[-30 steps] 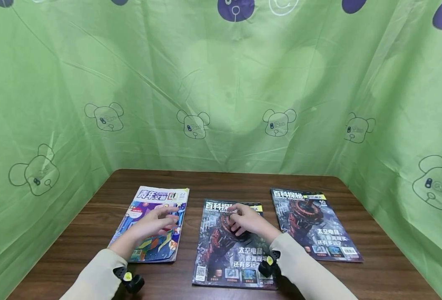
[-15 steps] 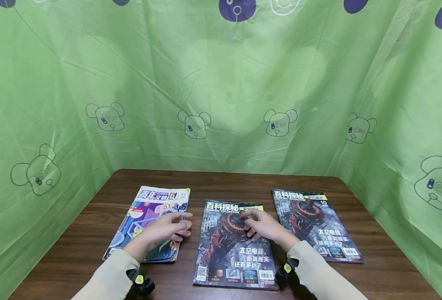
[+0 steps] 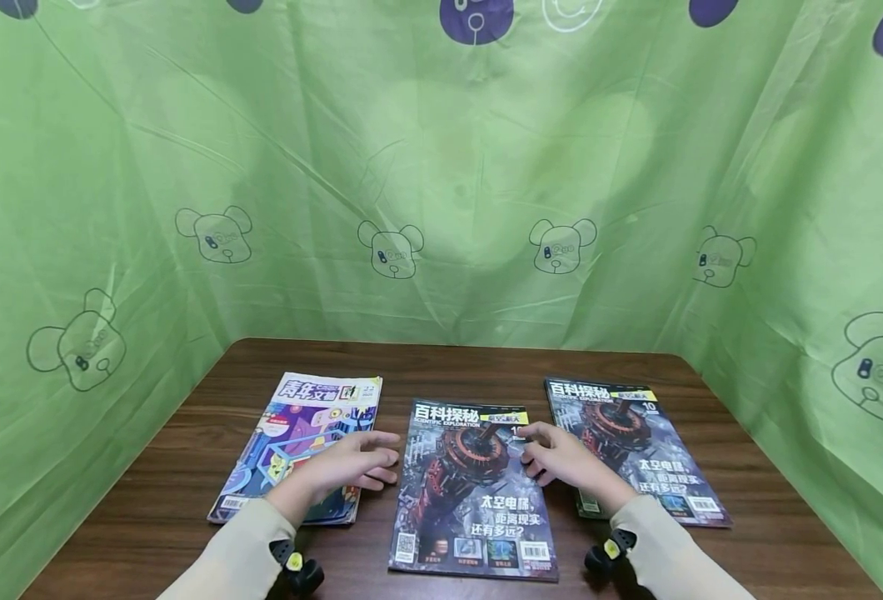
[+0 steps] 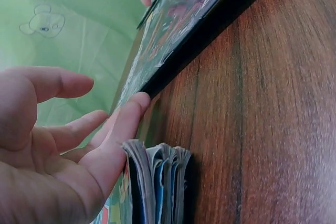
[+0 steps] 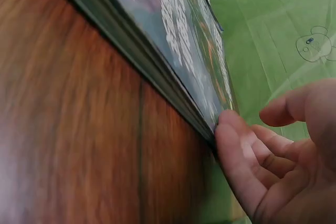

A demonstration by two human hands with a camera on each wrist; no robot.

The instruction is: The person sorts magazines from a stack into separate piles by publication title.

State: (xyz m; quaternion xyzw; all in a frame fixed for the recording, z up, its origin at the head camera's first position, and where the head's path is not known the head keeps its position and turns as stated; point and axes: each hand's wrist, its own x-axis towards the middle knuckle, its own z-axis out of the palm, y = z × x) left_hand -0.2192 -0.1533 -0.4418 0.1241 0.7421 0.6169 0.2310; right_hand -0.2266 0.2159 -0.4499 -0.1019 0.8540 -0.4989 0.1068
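A dark magazine (image 3: 460,483) with a red mechanical ring on its cover lies face up at the middle of the table. My left hand (image 3: 351,465) hovers between it and a stack of colourful purple and blue magazines (image 3: 276,429), fingers loosely bent and holding nothing. The left wrist view shows the stack's page edges (image 4: 157,182) just below that hand. To the right, my right hand (image 3: 565,460) is at the middle magazine's upper right edge, its fingers relaxed. In the right wrist view its fingertips (image 5: 228,124) appear close to that edge; contact is unclear.
Another dark magazine (image 3: 666,467) with the same cover lies at the right, partly behind the right forearm. The brown wooden table (image 3: 456,367) ends at a green curtain (image 3: 456,292) with bear drawings. Each wrist wears a small black camera (image 3: 306,575).
Both hands have moved right: the left from over the colourful stack into the gap, the right from over the middle magazine's cover to its right edge. The magazines stay in place.
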